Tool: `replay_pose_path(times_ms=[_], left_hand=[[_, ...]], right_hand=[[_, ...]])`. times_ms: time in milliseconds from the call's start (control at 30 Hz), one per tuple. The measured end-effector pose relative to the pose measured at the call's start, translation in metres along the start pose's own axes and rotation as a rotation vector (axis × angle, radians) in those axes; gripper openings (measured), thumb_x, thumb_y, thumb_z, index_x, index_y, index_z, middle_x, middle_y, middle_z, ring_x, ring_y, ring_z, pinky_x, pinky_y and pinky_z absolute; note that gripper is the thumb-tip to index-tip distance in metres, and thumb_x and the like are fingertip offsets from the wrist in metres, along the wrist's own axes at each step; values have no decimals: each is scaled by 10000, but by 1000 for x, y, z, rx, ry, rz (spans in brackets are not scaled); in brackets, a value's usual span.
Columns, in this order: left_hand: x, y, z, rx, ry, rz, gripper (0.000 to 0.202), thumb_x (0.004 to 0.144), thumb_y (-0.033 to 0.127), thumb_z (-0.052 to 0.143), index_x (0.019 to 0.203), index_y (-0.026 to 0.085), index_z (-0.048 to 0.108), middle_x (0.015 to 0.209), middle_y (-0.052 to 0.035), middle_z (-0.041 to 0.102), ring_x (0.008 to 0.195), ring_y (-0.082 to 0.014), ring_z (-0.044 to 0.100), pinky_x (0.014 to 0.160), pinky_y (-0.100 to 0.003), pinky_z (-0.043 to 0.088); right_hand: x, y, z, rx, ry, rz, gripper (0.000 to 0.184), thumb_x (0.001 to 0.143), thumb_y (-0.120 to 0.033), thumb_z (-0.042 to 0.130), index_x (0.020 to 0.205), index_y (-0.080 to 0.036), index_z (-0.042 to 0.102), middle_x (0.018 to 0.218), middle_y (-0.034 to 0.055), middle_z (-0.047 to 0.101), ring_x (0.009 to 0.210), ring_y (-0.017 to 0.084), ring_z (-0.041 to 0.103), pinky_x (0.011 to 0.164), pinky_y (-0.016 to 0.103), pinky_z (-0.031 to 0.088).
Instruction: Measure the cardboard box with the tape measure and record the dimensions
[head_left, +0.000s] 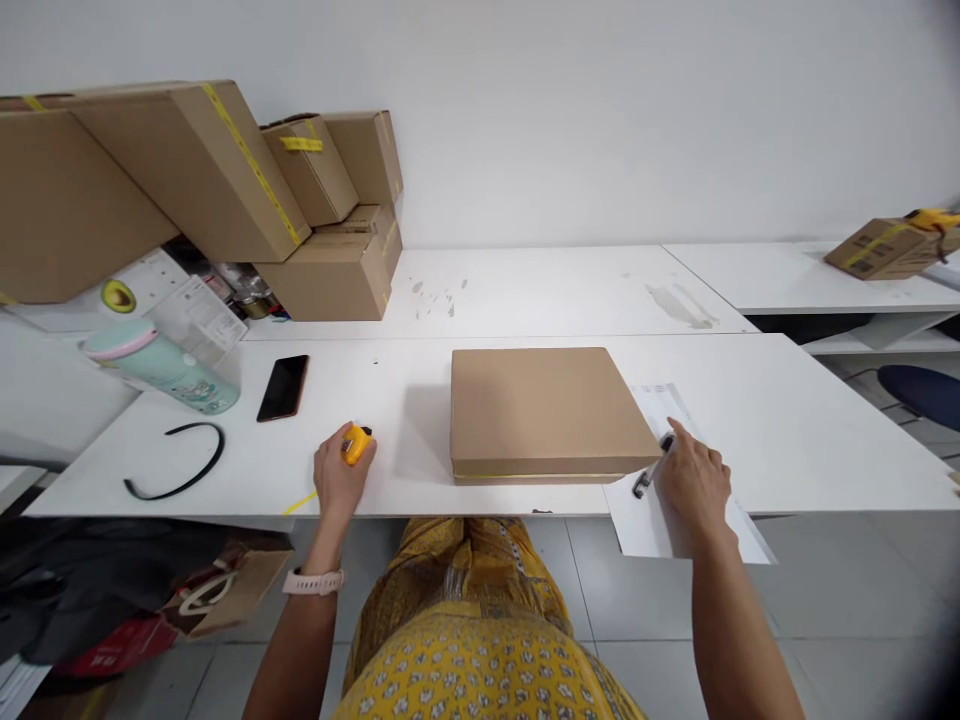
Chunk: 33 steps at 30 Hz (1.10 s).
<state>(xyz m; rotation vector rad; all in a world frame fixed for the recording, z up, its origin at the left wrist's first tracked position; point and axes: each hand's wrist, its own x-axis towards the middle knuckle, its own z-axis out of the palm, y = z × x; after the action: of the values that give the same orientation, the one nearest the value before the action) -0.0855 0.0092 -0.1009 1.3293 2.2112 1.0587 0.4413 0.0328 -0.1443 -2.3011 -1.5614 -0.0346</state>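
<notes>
Tape [357, 444], left of the box [544, 405], clamped in my left hand [342, 478].
Yellow casing, dark trim, yellow blade [300, 503] out. Right of the box, my right hand [696, 482] is by the pen [643, 484]; whether gripping, I cannot tell.

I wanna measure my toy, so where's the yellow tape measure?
In the head view, the yellow tape measure is left of centre, in the left hand over the white table, left of the flat brown cardboard box.

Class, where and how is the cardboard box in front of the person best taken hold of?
Probably grip the cardboard box by its left and right walls, coming in from both sides at once: it lies flat, wide and low, and its plain top shows no handle.
</notes>
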Motion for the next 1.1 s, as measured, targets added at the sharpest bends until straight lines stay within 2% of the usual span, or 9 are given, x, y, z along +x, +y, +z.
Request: replay_pose_path(times_ms=[100,200,267,300,400,467,833,933,1100], left_hand=[[-16,24,-22,-277,-139,-33,607,888,612,522,1291,161,572,1186,-128,699,1036,-281,686,871,-387,557],[-43,65,-38,-834,-466,-81,574,835,632,605,1170,166,622,1137,-124,713,858,-240,702,715,-337,576],[-60,94,-37,-1019,-665,-50,580,784,661,651,1109,181,643,1002,-102,724,762,-229,691,631,-323,573],[-66,106,-33,-1070,-753,-29,566,778,652,668,1105,191,644,968,-90,719,753,-223,690,607,-305,565],[-80,130,-17,-1136,-984,42,541,795,621,680,1152,218,625,944,-69,699,751,-204,686,584,-263,541],[-83,137,-10,-1121,-1072,75,525,814,597,682,1181,229,609,946,-64,684,767,-200,683,608,-260,537],[-78,137,-20,-952,-1113,162,519,822,551,714,1223,238,611,956,-43,623,825,-180,652,703,-263,520],[-67,143,-23,-945,-1142,131,510,826,529,708,1224,227,601,994,-69,667,824,-201,684,696,-283,539],[-20,137,-37,-849,-955,130,518,804,504,688,1205,187,601,986,-94,713,756,-196,671,603,-258,509]], right_hand=[[-15,-25,-38,210,266,100,534,874,-206,462,1392,-160,585,1162,181,684,1023,358,622,850,539,495],[-53,-78,-88,591,609,155,339,934,-382,533,1214,-241,663,973,96,686,751,264,629,714,463,521],[-84,-121,-113,894,665,130,205,934,-447,577,1009,-275,662,796,33,626,590,212,559,593,402,476],[-98,-141,-121,991,566,78,189,924,-457,607,879,-275,632,754,17,605,550,187,518,559,373,445],[-124,-186,-123,1236,-243,-165,391,980,-565,489,781,-245,591,639,0,562,502,147,481,504,317,399],[-128,-200,-115,1345,-638,-195,513,989,-665,371,787,-232,559,613,-8,540,484,128,451,474,290,364],[-110,-213,-109,1413,-1033,-279,480,893,-641,612,729,-226,436,545,-82,383,456,69,269,444,242,196],[-92,-202,-114,1462,-955,-240,462,889,-595,645,698,-230,437,503,-93,343,431,65,219,428,238,165],[-16,-145,-132,1516,-360,-154,516,799,-589,718,617,-233,391,466,-79,334,422,77,235,428,251,182]])
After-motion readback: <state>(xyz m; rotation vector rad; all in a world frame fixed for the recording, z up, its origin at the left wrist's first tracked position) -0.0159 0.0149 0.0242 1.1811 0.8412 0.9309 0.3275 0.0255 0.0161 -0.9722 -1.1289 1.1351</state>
